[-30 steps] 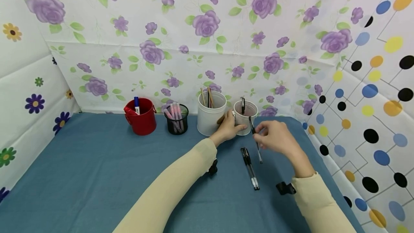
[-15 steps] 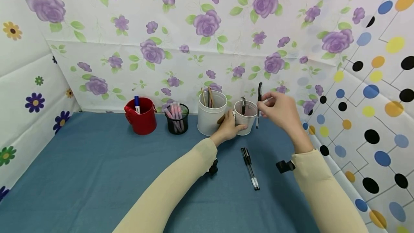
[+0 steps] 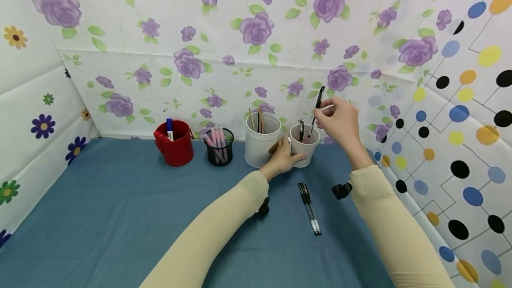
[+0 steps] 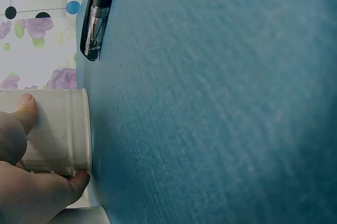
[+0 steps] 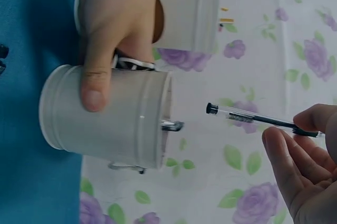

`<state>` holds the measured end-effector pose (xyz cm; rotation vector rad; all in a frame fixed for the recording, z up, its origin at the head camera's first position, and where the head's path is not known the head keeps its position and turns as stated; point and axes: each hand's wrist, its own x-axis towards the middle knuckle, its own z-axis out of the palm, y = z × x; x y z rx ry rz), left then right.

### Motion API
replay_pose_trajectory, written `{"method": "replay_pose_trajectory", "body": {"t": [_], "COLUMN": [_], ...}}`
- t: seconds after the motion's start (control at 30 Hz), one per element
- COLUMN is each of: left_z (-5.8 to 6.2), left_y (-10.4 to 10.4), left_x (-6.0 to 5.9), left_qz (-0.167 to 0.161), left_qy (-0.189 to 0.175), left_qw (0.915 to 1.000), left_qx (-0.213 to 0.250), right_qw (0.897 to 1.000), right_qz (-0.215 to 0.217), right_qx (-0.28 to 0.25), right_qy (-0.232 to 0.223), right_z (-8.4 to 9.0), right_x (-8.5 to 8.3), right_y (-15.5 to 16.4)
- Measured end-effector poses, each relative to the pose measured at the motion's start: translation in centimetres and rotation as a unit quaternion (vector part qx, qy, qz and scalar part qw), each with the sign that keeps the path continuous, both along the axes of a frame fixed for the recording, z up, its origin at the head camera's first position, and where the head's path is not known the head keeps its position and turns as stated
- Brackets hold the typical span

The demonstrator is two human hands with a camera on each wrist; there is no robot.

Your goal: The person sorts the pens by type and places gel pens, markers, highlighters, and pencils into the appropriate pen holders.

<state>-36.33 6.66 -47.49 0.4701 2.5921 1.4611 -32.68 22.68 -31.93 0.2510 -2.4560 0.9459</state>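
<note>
My left hand (image 3: 282,159) holds the small white bucket (image 3: 306,149) by its side. In the left wrist view the thumb lies on the bucket's wall, with the other fingers around the opposite side. A black pen (image 3: 301,130) stands inside the bucket. My right hand (image 3: 340,121) pinches a clear-barrelled black gel pen (image 5: 247,117) between thumb and fingers. This pen is slightly tilted, its capped end up and its lower end over the bucket's mouth. Two similar pens (image 3: 309,210) lie side by side on the blue cloth, in front of the bucket.
Close to the left hand stands a larger white bucket (image 3: 254,150) with pencils. Further left are a black mesh cup (image 3: 225,157) of pink pens and a red bucket (image 3: 179,152) with markers. Patterned cloth walls (image 3: 224,92) rise behind and at both sides.
My right hand has lifted the gel pen from low beside the bucket, up and then left over its mouth. The left hand stays at the small bucket.
</note>
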Motion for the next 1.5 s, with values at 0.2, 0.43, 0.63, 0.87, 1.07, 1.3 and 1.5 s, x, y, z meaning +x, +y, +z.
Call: {"method": "replay_pose_trajectory", "body": {"t": [0.2, 0.43, 0.63, 0.87, 1.07, 1.3, 1.5], "left_z": [-0.3, -0.3, -0.2, 0.0, 0.1, 0.7, 0.6], "left_y": [0.1, 0.2, 0.2, 0.0, 0.0, -0.3, -0.3], "left_x": [-0.5, -0.7, -0.6, -0.3, 0.0, 0.9, 1.0], "left_qz": [0.004, 0.004, 0.009, 0.006, 0.002, 0.005, 0.002], "left_qy": [-0.012, -0.021, -0.024, -0.008, -0.008, 0.005, 0.003], "left_qw": [0.9999, 0.9997, 0.9996, 0.9999, 0.9999, 1.0, 1.0], "left_qx": [-0.009, -0.009, -0.009, -0.009, -0.011, -0.001, 0.005], "right_qw": [1.0, 0.999, 0.998, 0.996, 0.994, 0.99, 0.987], "right_qz": [-0.015, -0.017, -0.02, -0.016, -0.013, -0.002, -0.003], "right_qx": [0.006, 0.013, 0.029, 0.037, 0.051, 0.072, 0.09], "right_qy": [-0.014, -0.042, -0.055, -0.08, -0.091, -0.117, -0.13], "right_z": [-1.8, -4.1, -5.6, -6.6, -7.3, -7.2, -7.2], "right_x": [-1.6, -2.5, -3.2, -3.4, -3.5, -3.6, -3.7], "right_y": [-0.2, -0.4, -0.5, -0.8, -1.1, -1.2, -1.3]}}
